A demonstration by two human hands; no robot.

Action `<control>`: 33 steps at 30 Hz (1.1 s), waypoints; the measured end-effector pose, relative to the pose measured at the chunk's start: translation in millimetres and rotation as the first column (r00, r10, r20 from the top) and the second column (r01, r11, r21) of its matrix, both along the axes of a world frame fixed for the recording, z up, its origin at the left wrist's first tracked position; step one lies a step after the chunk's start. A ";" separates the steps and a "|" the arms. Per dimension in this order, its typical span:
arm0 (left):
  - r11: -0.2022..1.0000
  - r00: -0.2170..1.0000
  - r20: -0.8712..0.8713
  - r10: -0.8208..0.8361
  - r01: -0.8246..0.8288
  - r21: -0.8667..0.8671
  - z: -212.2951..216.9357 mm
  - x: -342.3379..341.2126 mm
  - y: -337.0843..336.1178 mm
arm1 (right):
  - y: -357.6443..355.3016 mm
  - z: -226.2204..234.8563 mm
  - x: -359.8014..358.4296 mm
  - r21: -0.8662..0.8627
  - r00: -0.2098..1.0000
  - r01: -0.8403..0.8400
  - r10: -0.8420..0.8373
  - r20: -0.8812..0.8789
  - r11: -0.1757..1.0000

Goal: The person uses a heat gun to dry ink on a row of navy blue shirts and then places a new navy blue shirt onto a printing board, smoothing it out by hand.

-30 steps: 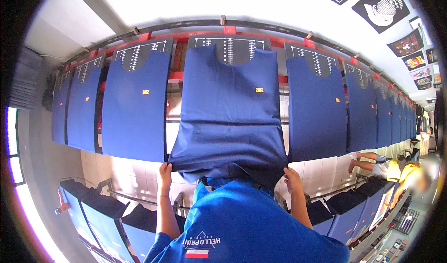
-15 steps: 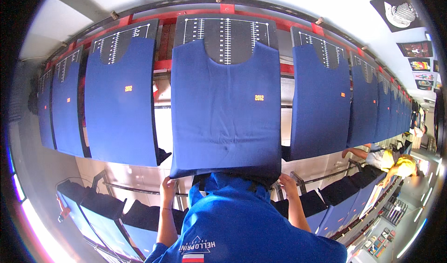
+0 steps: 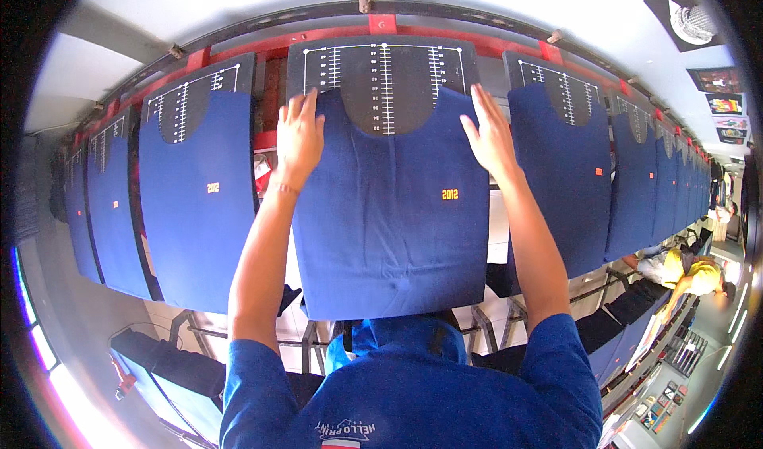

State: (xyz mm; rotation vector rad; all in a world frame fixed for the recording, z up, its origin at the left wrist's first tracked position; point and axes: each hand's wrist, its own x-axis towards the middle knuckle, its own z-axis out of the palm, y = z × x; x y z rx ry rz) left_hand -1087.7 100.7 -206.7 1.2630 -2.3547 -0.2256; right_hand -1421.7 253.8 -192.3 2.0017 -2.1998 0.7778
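Observation:
A blue T-shirt [image 3: 389,234] with a small orange print on its chest lies over a black platen [image 3: 389,83] marked with white measuring scales. Its body shows light creases down the middle. At the shirt's left shoulder rests my left hand [image 3: 300,137], open, fingers stretched toward the far end and thumb apart. My right hand [image 3: 491,135] is open at the right shoulder, its fingers straight along the platen's edge. Neither hand grips the cloth. The wide neckline leaves the platen's scales uncovered between my hands.
A similar shirt on a platen [image 3: 195,218] stands close on the left, another shirt [image 3: 556,187] on the right, with several more along the row. A red metal rail [image 3: 381,25] runs behind. At the far right, a person in yellow [image 3: 699,278] leans over the opposite row.
Both hands have moved from the shirt's near hem up to its shoulders and opened. The shirt and the whole row now appear slightly lower in view.

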 end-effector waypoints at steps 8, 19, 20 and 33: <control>0.979 0.979 -0.009 -0.204 0.204 0.006 -15.2 -20.9 -52.4 | -41.0 -13.7 -24.6 0.047 0.991 -0.131 0.132 -0.021 0.990; 0.969 0.983 0.057 -0.176 0.163 0.183 0.7 -28.4 -81.4 | -67.0 -11.5 -64.4 0.014 0.969 -0.124 0.117 0.219 0.992; 0.971 0.981 0.065 -0.181 0.167 0.173 0.1 -29.8 -86.8 | -72.1 -11.8 -66.5 0.023 0.971 -0.128 0.120 0.209 0.992; 0.957 0.961 0.067 -0.267 0.257 0.133 -12.7 -35.0 -113.5 | -96.9 -28.5 -63.8 0.017 0.990 -0.121 0.120 0.081 0.992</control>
